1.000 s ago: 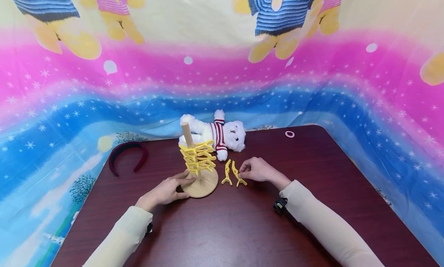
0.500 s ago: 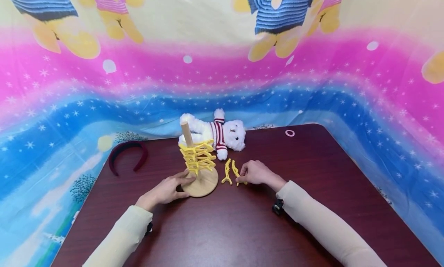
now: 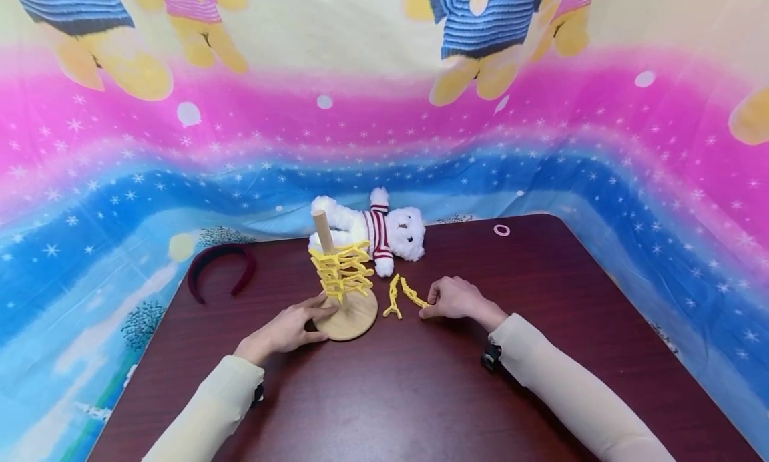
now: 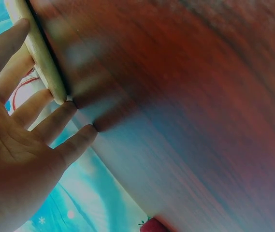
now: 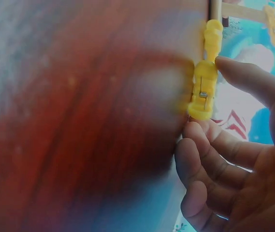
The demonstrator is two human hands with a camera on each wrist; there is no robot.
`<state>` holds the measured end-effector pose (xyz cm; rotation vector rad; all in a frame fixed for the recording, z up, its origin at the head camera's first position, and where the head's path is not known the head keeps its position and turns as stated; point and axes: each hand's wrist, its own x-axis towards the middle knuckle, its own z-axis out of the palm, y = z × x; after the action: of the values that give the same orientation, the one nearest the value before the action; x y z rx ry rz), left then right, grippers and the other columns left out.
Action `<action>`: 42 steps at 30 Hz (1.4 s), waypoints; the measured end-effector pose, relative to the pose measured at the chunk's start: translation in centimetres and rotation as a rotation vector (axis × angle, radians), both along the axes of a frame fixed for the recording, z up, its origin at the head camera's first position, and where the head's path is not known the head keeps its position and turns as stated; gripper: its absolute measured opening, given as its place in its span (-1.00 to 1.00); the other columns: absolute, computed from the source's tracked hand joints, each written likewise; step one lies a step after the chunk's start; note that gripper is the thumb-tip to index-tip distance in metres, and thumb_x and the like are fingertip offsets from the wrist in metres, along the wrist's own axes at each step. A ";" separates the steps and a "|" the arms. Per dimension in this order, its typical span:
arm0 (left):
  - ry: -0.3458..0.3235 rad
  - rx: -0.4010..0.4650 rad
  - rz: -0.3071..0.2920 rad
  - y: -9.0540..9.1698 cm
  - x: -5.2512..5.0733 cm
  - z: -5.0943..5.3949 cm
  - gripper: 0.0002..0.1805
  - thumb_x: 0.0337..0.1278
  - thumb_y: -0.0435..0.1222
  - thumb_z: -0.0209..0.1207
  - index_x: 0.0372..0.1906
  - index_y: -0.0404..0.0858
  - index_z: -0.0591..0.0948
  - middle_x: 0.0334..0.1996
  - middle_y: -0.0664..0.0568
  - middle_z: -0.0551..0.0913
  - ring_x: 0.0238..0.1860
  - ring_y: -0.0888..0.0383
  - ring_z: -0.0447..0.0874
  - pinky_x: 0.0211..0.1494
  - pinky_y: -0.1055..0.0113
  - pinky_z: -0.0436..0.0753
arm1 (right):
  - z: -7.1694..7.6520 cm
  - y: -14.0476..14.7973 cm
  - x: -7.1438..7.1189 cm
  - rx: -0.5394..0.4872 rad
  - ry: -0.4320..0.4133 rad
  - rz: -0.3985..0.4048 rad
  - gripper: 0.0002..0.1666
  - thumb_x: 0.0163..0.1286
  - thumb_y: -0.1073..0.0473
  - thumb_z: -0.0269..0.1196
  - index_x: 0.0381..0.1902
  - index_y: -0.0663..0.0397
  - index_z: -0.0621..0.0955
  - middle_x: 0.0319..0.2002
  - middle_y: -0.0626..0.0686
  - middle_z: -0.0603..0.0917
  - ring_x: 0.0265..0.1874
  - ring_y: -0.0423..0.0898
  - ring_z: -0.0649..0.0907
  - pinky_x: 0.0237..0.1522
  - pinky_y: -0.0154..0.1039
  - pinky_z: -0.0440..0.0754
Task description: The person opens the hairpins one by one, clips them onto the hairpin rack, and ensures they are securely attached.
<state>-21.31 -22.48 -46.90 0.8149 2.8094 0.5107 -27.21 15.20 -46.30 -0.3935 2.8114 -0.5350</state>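
A wooden stand (image 3: 357,325) with a round base and upright post bears several yellow hair clips (image 3: 354,272) in tiers. My left hand (image 3: 288,328) holds the base's left edge, thumb at the near side and fingers spread along it. In the left wrist view the base (image 4: 48,67) lies between thumb and forefinger. Right of the stand my right hand (image 3: 458,298) pinches the handle end of a yellow hair clip (image 3: 413,293), which lies slanted at the table. Its spring shows in the right wrist view, where thumb and fingers touch the clip (image 5: 202,92). A second loose clip (image 3: 393,298) lies beside it.
A white teddy bear (image 3: 405,234) in a striped sweater lies behind the stand. At the left edge is a dark red headband (image 3: 222,250); a small pink ring (image 3: 501,230) sits at the back right. A printed cloth (image 3: 384,128) surrounds the table.
My right hand moved slightly left and down, then back right, taking hold of the clip's near end. That clip has swung to a more slanted angle. The left hand and stand stayed put.
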 end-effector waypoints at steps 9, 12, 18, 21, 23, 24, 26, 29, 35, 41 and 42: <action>0.009 -0.001 -0.006 -0.1 0.0 0.0 -0.36 0.22 -0.10 0.33 0.40 -0.01 0.48 0.50 -0.25 0.27 0.41 -0.24 0.40 0.31 -0.11 0.50 | 0.1 0.7 0.0 0.031 0.011 -0.003 -0.62 0.03 -0.24 0.51 -0.46 -0.19 0.63 -0.48 -0.11 0.60 -0.48 -0.10 0.53 -0.44 -0.19 0.39; 0.011 0.001 -0.009 -0.1 0.0 0.0 -0.37 0.22 -0.10 0.33 0.40 -0.01 0.49 0.50 -0.25 0.27 0.40 -0.24 0.40 0.31 -0.12 0.50 | 0.0 0.7 0.0 0.049 0.022 -0.007 -0.56 -0.03 -0.28 0.54 -0.45 -0.18 0.61 -0.48 -0.11 0.59 -0.48 -0.10 0.53 -0.45 -0.20 0.40; 0.015 0.006 -0.014 0.0 -0.1 0.0 -0.37 0.21 -0.10 0.33 0.39 -0.04 0.50 0.49 -0.27 0.28 0.39 -0.26 0.41 0.30 -0.12 0.50 | -0.2 0.7 -0.1 0.038 0.031 -0.020 -0.58 -0.04 -0.22 0.56 -0.50 -0.15 0.60 -0.50 -0.08 0.58 -0.50 -0.09 0.52 -0.47 -0.20 0.40; 0.010 0.009 -0.010 0.0 -0.1 0.0 -0.37 0.20 -0.10 0.34 0.39 -0.03 0.50 0.49 -0.27 0.28 0.40 -0.26 0.40 0.31 -0.12 0.50 | -0.1 1.0 -0.2 0.017 0.042 -0.025 -0.64 -0.02 -0.18 0.56 -0.49 -0.16 0.64 -0.49 -0.10 0.60 -0.49 -0.09 0.52 -0.46 -0.21 0.41; 0.014 0.008 -0.010 0.0 -0.1 0.0 -0.37 0.21 -0.10 0.34 0.39 -0.03 0.50 0.49 -0.27 0.28 0.39 -0.26 0.41 0.30 -0.13 0.50 | 0.1 1.2 -0.3 0.004 0.050 -0.025 -0.68 0.01 -0.15 0.55 -0.46 -0.16 0.68 -0.46 -0.11 0.63 -0.47 -0.09 0.52 -0.44 -0.21 0.42; 0.016 0.006 -0.010 0.0 -0.1 0.0 -0.37 0.21 -0.10 0.34 0.39 -0.03 0.50 0.49 -0.27 0.28 0.39 -0.26 0.41 0.30 -0.13 0.50 | 0.1 1.4 -0.3 -0.001 0.055 -0.019 -0.70 0.03 -0.14 0.55 -0.43 -0.16 0.70 -0.45 -0.12 0.64 -0.47 -0.09 0.52 -0.44 -0.21 0.42; 0.012 0.008 -0.007 0.0 -0.1 0.0 -0.37 0.21 -0.10 0.33 0.39 -0.03 0.50 0.50 -0.26 0.28 0.40 -0.26 0.40 0.31 -0.13 0.50 | 0.2 1.6 -0.4 -0.020 0.062 -0.016 -0.72 0.05 -0.12 0.54 -0.38 -0.16 0.73 -0.43 -0.13 0.66 -0.47 -0.09 0.53 -0.43 -0.22 0.43; 0.011 0.007 -0.010 0.0 0.0 0.0 -0.37 0.21 -0.10 0.33 0.39 -0.03 0.49 0.49 -0.26 0.28 0.40 -0.25 0.40 0.31 -0.13 0.50 | 0.3 2.0 -0.6 -0.048 0.077 -0.006 -0.71 0.06 -0.10 0.53 -0.32 -0.11 0.76 -0.44 -0.13 0.69 -0.48 -0.11 0.53 -0.42 -0.23 0.43; 0.006 0.011 -0.011 0.0 0.0 0.1 -0.37 0.21 -0.11 0.33 0.40 -0.04 0.49 0.49 -0.27 0.28 0.40 -0.26 0.40 0.31 -0.13 0.49 | 0.8 2.7 -0.6 -0.085 0.116 -0.003 -0.68 0.07 -0.07 0.53 -0.28 -0.04 0.78 -0.43 -0.12 0.73 -0.49 -0.14 0.53 -0.39 -0.26 0.43; 0.008 0.010 -0.012 -0.1 -0.1 -0.1 -0.36 0.22 -0.10 0.33 0.40 -0.03 0.49 0.50 -0.25 0.27 0.41 -0.25 0.39 0.32 -0.12 0.49 | 1.8 3.3 -0.7 -0.087 0.179 0.004 -0.66 0.11 -0.10 0.50 -0.22 -0.08 0.79 -0.40 -0.13 0.75 -0.48 -0.15 0.55 -0.42 -0.25 0.43; 0.009 0.009 -0.013 -0.1 -0.1 -0.1 -0.36 0.22 -0.10 0.33 0.40 -0.03 0.48 0.50 -0.25 0.27 0.41 -0.24 0.39 0.32 -0.11 0.49 | 2.1 3.4 -0.7 -0.087 0.189 0.005 -0.66 0.11 -0.11 0.50 -0.22 -0.09 0.79 -0.39 -0.13 0.75 -0.47 -0.15 0.55 -0.41 -0.25 0.43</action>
<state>-21.37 -22.57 -47.00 0.8384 2.8102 0.5192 -27.91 18.58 -44.23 -0.4918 2.9740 -0.6523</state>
